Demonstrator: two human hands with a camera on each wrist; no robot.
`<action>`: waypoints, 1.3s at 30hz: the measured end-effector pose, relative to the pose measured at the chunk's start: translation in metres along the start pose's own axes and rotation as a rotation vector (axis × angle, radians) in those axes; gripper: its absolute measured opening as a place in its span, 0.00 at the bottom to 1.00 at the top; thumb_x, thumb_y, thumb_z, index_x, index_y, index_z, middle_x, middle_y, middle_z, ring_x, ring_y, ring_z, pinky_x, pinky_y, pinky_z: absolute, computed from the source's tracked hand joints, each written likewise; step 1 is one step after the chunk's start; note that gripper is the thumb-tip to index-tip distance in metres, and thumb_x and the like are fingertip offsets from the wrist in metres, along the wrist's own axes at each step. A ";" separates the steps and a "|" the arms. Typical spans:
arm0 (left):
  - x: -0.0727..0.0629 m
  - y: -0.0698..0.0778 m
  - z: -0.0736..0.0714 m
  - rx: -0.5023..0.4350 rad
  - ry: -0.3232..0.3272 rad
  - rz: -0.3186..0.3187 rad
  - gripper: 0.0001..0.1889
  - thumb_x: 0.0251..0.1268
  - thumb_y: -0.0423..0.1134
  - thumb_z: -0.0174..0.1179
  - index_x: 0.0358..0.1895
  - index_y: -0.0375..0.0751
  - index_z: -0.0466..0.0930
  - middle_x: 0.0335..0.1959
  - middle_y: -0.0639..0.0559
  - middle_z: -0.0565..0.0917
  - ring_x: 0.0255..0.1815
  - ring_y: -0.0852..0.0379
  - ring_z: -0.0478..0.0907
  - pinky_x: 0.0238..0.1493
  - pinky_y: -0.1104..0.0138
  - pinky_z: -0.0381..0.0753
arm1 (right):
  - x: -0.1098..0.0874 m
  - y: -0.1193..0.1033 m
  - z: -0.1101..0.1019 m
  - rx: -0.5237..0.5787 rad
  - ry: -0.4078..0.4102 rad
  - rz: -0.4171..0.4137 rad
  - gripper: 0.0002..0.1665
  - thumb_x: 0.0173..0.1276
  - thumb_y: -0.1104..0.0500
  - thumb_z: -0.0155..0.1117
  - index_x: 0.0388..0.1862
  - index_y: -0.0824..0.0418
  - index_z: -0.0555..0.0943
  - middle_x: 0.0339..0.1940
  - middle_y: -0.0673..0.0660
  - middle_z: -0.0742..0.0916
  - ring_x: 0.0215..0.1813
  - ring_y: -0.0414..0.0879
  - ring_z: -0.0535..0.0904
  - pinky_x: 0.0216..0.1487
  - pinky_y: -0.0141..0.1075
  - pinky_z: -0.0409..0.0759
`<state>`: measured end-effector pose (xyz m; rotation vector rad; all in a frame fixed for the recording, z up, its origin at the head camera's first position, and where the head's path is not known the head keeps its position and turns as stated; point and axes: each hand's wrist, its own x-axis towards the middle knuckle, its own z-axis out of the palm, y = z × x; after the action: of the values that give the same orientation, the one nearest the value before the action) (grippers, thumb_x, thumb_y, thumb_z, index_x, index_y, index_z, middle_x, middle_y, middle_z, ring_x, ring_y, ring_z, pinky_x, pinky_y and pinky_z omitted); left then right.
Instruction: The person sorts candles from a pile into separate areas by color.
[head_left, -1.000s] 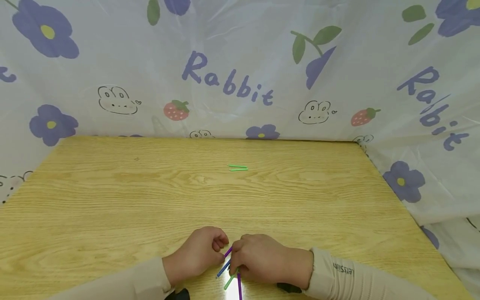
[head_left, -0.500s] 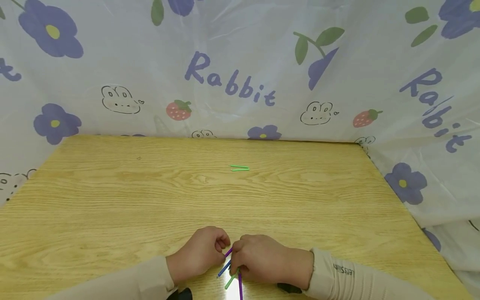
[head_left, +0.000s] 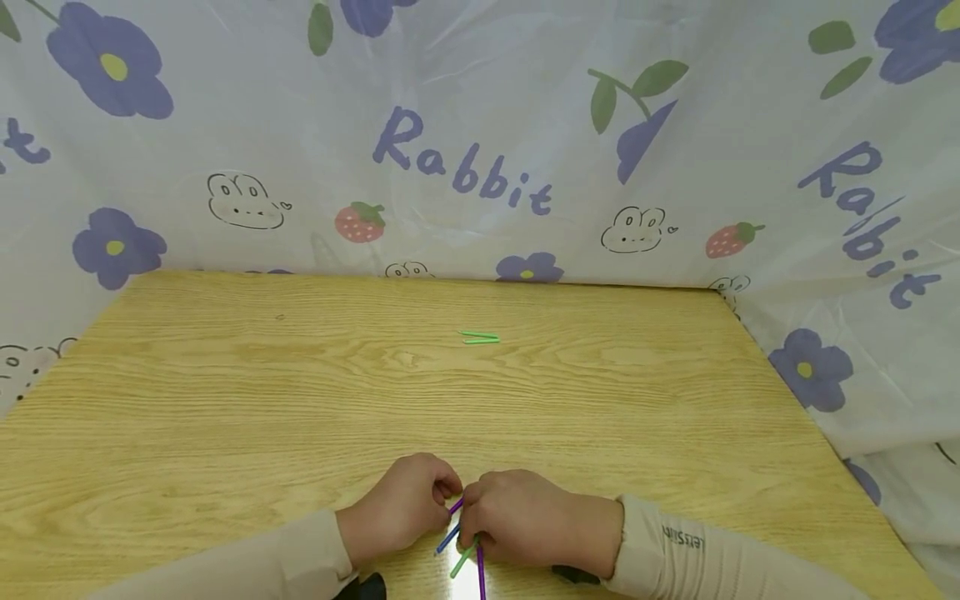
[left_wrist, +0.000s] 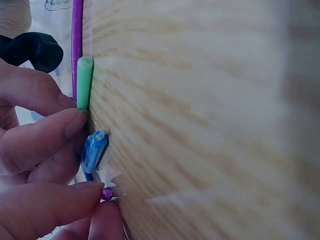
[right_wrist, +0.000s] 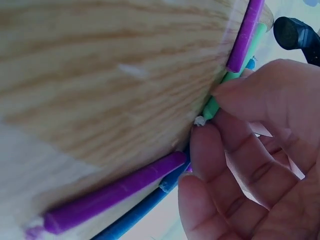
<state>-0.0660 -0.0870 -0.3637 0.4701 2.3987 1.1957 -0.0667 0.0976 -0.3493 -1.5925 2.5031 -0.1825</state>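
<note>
Several thin coloured sticks lie close together at the table's near edge. In the left wrist view my left hand point(head_left: 402, 510) pinches the end of a purple stick point(head_left: 455, 506) between thumb and finger. My right hand point(head_left: 522, 514) pinches a green stick point(right_wrist: 234, 75) near its whitish, ragged tip. Between the hands, a blue stick point(head_left: 447, 539) points toward the near edge. A second purple stick point(head_left: 482, 573) runs down from under my right hand, beside the green one. My right hand hides the middles of the sticks in the head view.
Two more green sticks point(head_left: 480, 337) lie farther back on the wooden table point(head_left: 300, 400). A white patterned sheet point(head_left: 465, 100) hangs behind and along the sides. A bright reflection shows on the near tabletop.
Both hands keep the same hold and have hardly moved. The head view has shifted slightly; the sticks lie as before.
</note>
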 end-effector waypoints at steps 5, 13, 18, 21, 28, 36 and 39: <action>0.001 0.001 -0.001 0.010 -0.011 0.012 0.14 0.42 0.16 0.59 0.35 0.30 0.82 0.29 0.50 0.77 0.31 0.55 0.70 0.31 0.68 0.72 | 0.001 0.002 0.001 -0.007 0.005 -0.011 0.12 0.54 0.65 0.71 0.34 0.48 0.88 0.36 0.41 0.85 0.39 0.30 0.79 0.40 0.19 0.72; 0.001 0.001 -0.002 0.008 -0.018 0.024 0.13 0.43 0.16 0.61 0.35 0.31 0.82 0.28 0.51 0.76 0.30 0.54 0.69 0.30 0.68 0.71 | 0.001 0.003 0.000 0.005 -0.006 0.000 0.13 0.54 0.66 0.70 0.34 0.48 0.88 0.38 0.41 0.86 0.39 0.31 0.78 0.40 0.20 0.72; 0.001 0.001 -0.002 0.016 -0.024 0.042 0.13 0.44 0.17 0.61 0.35 0.30 0.82 0.29 0.50 0.77 0.31 0.55 0.71 0.32 0.67 0.73 | -0.003 0.004 -0.001 0.042 0.018 0.011 0.12 0.54 0.66 0.70 0.33 0.48 0.88 0.36 0.41 0.85 0.37 0.30 0.77 0.40 0.19 0.71; 0.001 0.001 -0.002 0.014 -0.027 0.047 0.12 0.44 0.17 0.61 0.35 0.30 0.82 0.30 0.50 0.78 0.32 0.55 0.71 0.32 0.68 0.74 | -0.005 0.006 -0.002 0.086 0.028 0.026 0.13 0.55 0.67 0.69 0.33 0.49 0.88 0.35 0.41 0.84 0.36 0.29 0.76 0.41 0.18 0.71; 0.002 0.000 -0.002 0.003 -0.033 0.045 0.12 0.45 0.16 0.61 0.35 0.30 0.82 0.29 0.50 0.77 0.31 0.56 0.71 0.32 0.69 0.74 | -0.008 0.010 -0.006 0.164 0.047 0.056 0.11 0.55 0.68 0.67 0.33 0.53 0.88 0.36 0.43 0.84 0.39 0.29 0.77 0.43 0.19 0.72; 0.002 -0.001 -0.001 0.004 -0.033 0.055 0.12 0.44 0.16 0.62 0.34 0.31 0.81 0.29 0.51 0.77 0.31 0.56 0.70 0.32 0.69 0.73 | -0.012 0.016 -0.018 0.213 0.087 0.099 0.13 0.55 0.71 0.65 0.34 0.55 0.87 0.36 0.44 0.84 0.38 0.30 0.77 0.43 0.22 0.74; 0.002 -0.002 -0.002 -0.003 -0.036 0.061 0.12 0.45 0.16 0.62 0.34 0.31 0.81 0.29 0.51 0.77 0.31 0.56 0.70 0.32 0.69 0.73 | -0.015 0.020 -0.022 0.247 0.116 0.118 0.12 0.56 0.71 0.66 0.34 0.56 0.87 0.36 0.45 0.84 0.37 0.31 0.76 0.41 0.22 0.75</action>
<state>-0.0685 -0.0885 -0.3646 0.5633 2.3675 1.2063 -0.0828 0.1195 -0.3305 -1.3701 2.5316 -0.5596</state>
